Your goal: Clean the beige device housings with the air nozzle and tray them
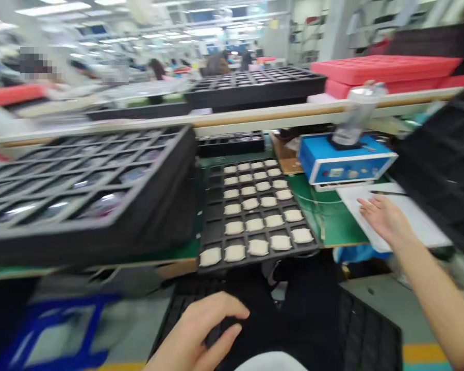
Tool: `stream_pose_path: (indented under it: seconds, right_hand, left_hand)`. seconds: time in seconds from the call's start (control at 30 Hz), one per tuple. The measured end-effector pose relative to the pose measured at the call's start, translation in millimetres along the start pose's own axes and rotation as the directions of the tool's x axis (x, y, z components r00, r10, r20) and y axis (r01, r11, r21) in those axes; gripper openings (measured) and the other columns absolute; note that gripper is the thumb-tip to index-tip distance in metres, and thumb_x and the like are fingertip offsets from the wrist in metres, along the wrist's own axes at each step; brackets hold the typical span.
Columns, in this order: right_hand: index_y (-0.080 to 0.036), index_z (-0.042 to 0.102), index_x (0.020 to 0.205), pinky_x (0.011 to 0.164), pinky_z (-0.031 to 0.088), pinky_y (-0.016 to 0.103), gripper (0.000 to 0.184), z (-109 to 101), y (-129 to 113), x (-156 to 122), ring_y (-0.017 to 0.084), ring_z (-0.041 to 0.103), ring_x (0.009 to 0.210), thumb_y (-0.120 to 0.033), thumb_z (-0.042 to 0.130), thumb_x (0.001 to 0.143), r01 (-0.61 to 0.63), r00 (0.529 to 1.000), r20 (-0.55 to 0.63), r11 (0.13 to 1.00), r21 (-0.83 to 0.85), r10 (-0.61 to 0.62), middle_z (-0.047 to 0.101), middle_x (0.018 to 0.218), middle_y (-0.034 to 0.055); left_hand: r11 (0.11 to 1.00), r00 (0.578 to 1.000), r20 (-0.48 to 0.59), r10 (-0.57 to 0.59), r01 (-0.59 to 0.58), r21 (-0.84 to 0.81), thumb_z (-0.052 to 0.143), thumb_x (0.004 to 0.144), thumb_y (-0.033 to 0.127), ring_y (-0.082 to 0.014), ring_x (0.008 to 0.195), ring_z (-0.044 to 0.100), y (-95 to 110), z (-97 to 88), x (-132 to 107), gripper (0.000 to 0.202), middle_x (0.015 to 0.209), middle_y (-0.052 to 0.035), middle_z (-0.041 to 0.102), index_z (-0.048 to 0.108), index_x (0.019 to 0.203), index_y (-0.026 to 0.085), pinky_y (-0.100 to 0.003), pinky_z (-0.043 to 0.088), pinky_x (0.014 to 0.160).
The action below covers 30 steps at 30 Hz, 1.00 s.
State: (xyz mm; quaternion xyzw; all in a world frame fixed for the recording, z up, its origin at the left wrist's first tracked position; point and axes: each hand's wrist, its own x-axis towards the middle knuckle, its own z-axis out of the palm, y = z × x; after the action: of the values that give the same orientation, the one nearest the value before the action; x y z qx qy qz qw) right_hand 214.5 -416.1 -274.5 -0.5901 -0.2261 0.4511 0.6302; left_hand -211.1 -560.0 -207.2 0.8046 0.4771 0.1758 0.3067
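My left hand (pixel 203 327) hovers over my lap, with thumb and forefinger apart and nothing between them. Its other fingers are mostly hidden. On the right, my right hand (pixel 384 216) is stretched out, open, above white paper (pixel 425 229) on which a dark pen (pixel 390 193) lies. A black compartment tray (pixel 213 214) lies between the two hands on the green bench, holding rows of cream-coloured, pillow-shaped pieces (pixel 258 247). The left column of its cells holds such a piece only in the front row. Neither hand touches this tray.
Stacked black trays (pixel 166 190) with shiny round pieces rise at left. A blue box (pixel 348 159) bears a clear cylinder (pixel 350 116). A dark tray (pixel 441 159) leans at far right. Red foam trays (pixel 386 69) rest on the shelf. A blue frame (pixel 88 330) stands below left.
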Motion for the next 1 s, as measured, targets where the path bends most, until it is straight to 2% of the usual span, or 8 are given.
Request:
stream_pose_path:
  seconds: [0.1, 0.27, 0.4, 0.5, 0.57, 0.7, 0.83, 1.0]
  right_hand:
    - [-0.034, 0.064, 0.078, 0.069, 0.054, 0.044, 0.021, 13, 14, 19, 0.022, 0.06, 0.07, -0.05, 0.051, 0.074, -0.022, 0.963, 0.265, 0.995, -0.1, 0.049, 0.058, 0.114, 0.0143]
    - [-0.04, 0.066, 0.067, 0.07, 0.051, 0.049, 0.017, 66, 21, 26, 0.02, 0.058, 0.061, -0.047, 0.051, 0.072, 0.104, 0.94, 0.339, 0.973, -0.206, -0.029, 0.057, 0.104, 0.014]
    - [-0.038, 0.066, 0.062, 0.062, 0.052, 0.045, 0.017, 118, 16, 6, 0.019, 0.058, 0.061, -0.044, 0.054, 0.072, 0.23, 0.893, 0.435, 0.948, -0.221, -0.115, 0.057, 0.09, 0.0115]
    - [-0.037, 0.068, 0.061, 0.049, 0.05, 0.041, 0.017, 150, 14, -1, 0.019, 0.054, 0.053, -0.045, 0.056, 0.07, 0.294, 0.857, 0.489, 0.934, -0.202, -0.164, 0.051, 0.07, 0.0087]
    - [-0.036, 0.069, 0.062, 0.04, 0.046, 0.037, 0.019, 167, 15, 2, 0.017, 0.047, 0.044, -0.047, 0.056, 0.07, 0.278, 0.829, 0.541, 0.943, -0.184, -0.139, 0.041, 0.057, 0.005]
    - [-0.035, 0.069, 0.061, 0.035, 0.044, 0.03, 0.018, 189, 21, 15, 0.015, 0.044, 0.04, -0.048, 0.059, 0.066, 0.206, 0.805, 0.586, 0.968, -0.141, -0.086, 0.039, 0.052, 0.0037]
    - [-0.036, 0.069, 0.06, 0.039, 0.05, 0.033, 0.014, 203, 29, 27, 0.019, 0.054, 0.047, -0.049, 0.062, 0.062, 0.148, 0.791, 0.61, 0.982, -0.115, -0.047, 0.051, 0.061, 0.0063]
    - [-0.033, 0.071, 0.067, 0.039, 0.051, 0.032, 0.015, 215, 44, 37, 0.018, 0.055, 0.05, -0.046, 0.066, 0.062, 0.097, 0.77, 0.636, 0.994, -0.04, -0.05, 0.057, 0.062, 0.0046]
  left_hand:
    - [0.999, 0.998, -0.055, 0.03, -0.029, 0.012, 0.045, 0.088, 0.02, -0.0171, 0.089, 0.063, 5, -24.2, -25, 0.019, 0.095, -0.0052, 0.068, 0.061, 0.1, 0.023, -0.026, 0.049, 0.082]
    - [0.989, 0.939, -0.323, 0.121, -0.087, 0.117, 0.049, 0.084, 0.01, -0.0145, 0.081, 0.063, 12, -61.8, -63, 0.022, 0.087, -0.0034, 0.069, 0.06, 0.098, 0.023, -0.024, 0.049, 0.075]
    - [0.97, 0.778, -0.614, 0.135, 0.022, 0.241, 0.052, 0.08, 0.007, -0.0124, 0.075, 0.064, 11, -95.2, -92, 0.026, 0.082, 0.0021, 0.069, 0.061, 0.094, 0.027, -0.021, 0.049, 0.069]
    - [0.935, 0.606, -0.795, -0.001, 0.282, 0.213, 0.057, 0.081, 0.017, -0.012, 0.072, 0.062, 6, -127.4, -99, 0.012, 0.081, 0.0035, 0.069, 0.065, 0.085, 0.025, -0.02, 0.048, 0.066]
    - [0.926, 0.549, -0.829, -0.109, 0.359, 0.116, 0.058, 0.082, 0.025, -0.012, 0.069, 0.06, 4, -151.4, -92, 0.009, 0.078, 0.0021, 0.069, 0.066, 0.081, 0.021, -0.02, 0.048, 0.065]
    - [0.948, 0.657, -0.728, -0.196, 0.316, 0.029, 0.054, 0.084, 0.03, -0.0133, 0.075, 0.062, 3, -194.5, -49, 0.019, 0.081, -0.0016, 0.069, 0.065, 0.083, 0.015, -0.022, 0.049, 0.07]
    - [0.883, 0.806, -0.58, -0.115, 0.35, 0.311, 0.051, 0.082, 0.03, -0.0146, 0.078, 0.063, -1, -219.1, 16, 0.021, 0.085, -0.0016, 0.07, 0.066, 0.085, 0.016, -0.023, 0.047, 0.072]
    - [0.738, 0.908, -0.374, -0.187, 0.381, 0.557, 0.053, 0.076, 0.034, -0.0175, 0.077, 0.064, -9, -228.8, 86, 0.026, 0.083, -0.0035, 0.07, 0.067, 0.089, 0.017, -0.024, 0.046, 0.068]
